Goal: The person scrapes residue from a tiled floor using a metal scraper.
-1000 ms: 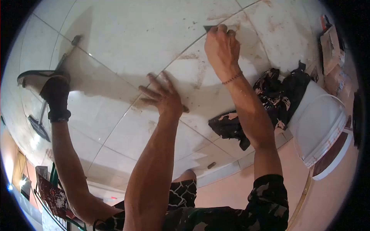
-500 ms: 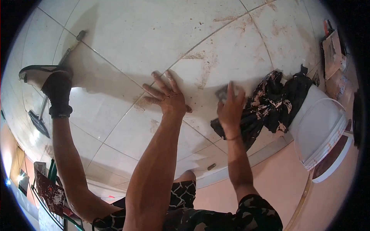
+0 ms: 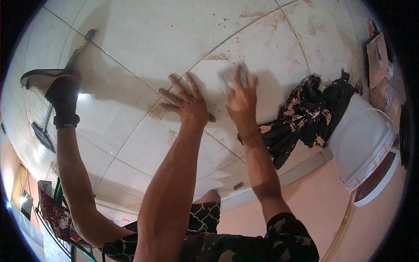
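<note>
My left hand (image 3: 192, 109) is spread on the pale tiled floor (image 3: 144, 56), fingers apart, with a smear of brown dirt on the tile beside it. Out in front, my right hand (image 3: 242, 102) holds a small grey, pad-like thing (image 3: 227, 77) low over the tiles; motion blurs it, and I cannot tell its kind. Brown residue (image 3: 218, 56) streaks the tile just ahead of that hand. A crumpled black cloth (image 3: 305, 115), blotched with pinkish paint, lies to the right of my right forearm.
A white bucket (image 3: 364, 144) leans by the wall at right, near a flat box (image 3: 377, 61). My outstretched foot (image 3: 50, 82) is at left, beside a long-handled tool (image 3: 43, 135). A small dark piece (image 3: 238, 186) lies near the wall, and a paint-spotted rack (image 3: 56, 214) stands lower left.
My right hand has swept forward and left across the tiles with the grey thing, away from the black cloth. My left hand stays planted almost where it was.
</note>
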The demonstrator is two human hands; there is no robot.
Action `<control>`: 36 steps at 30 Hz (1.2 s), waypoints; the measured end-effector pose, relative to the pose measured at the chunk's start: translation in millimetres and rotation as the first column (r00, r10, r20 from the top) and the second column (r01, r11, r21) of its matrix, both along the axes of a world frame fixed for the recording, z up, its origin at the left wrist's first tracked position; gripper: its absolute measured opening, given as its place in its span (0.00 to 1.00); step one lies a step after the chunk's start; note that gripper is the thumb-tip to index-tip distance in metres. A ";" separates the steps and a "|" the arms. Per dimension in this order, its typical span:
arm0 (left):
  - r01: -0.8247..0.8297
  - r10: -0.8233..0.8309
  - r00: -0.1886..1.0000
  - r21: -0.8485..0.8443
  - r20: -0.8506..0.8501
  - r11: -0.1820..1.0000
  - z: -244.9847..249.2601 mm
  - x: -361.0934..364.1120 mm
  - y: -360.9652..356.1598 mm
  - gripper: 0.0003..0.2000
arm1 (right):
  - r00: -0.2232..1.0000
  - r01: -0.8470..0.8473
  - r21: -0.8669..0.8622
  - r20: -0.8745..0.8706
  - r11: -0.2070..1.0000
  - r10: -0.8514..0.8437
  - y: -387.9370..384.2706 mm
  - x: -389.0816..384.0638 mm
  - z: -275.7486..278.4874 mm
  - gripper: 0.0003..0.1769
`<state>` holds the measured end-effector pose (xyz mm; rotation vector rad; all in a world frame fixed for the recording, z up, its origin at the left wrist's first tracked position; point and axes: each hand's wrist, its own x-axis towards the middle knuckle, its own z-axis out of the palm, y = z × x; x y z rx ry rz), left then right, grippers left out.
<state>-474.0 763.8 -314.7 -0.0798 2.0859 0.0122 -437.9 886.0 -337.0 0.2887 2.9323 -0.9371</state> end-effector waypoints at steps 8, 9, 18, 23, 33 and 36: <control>-0.023 0.024 0.999 0.030 -0.039 0.999 -11.1 3.4 -3.1 0.71 | 0.990 0.126 0.074 0.059 0.989 -0.131 -22.1 -74.6 21.3 0.30; -0.033 0.040 0.994 0.070 -0.100 0.997 -10.2 8.1 -5.6 0.72 | 0.992 0.107 0.100 0.055 0.989 -0.113 -27.5 -48.9 27.6 0.30; -0.016 0.016 1.000 0.002 -0.024 1.000 -4.7 1.3 -1.3 0.68 | 0.995 0.101 0.070 -0.026 0.992 -0.100 -50.3 -90.1 -18.8 0.30; -0.022 0.021 1.000 0.027 0.021 0.999 -1.9 -3.0 -3.6 0.68 | 0.985 0.167 0.053 0.024 0.985 -0.169 -24.9 -81.0 20.8 0.27; -0.033 0.034 0.998 0.027 -0.046 0.999 -10.5 6.5 -3.0 0.69 | 0.990 0.029 0.040 -0.138 0.999 -0.023 -58.3 -96.5 -19.5 0.28; -0.084 0.086 0.995 0.041 -0.059 0.996 -7.7 5.4 -2.4 0.70 | 0.992 0.092 0.024 -0.087 0.995 -0.090 -57.5 -143.5 -11.2 0.19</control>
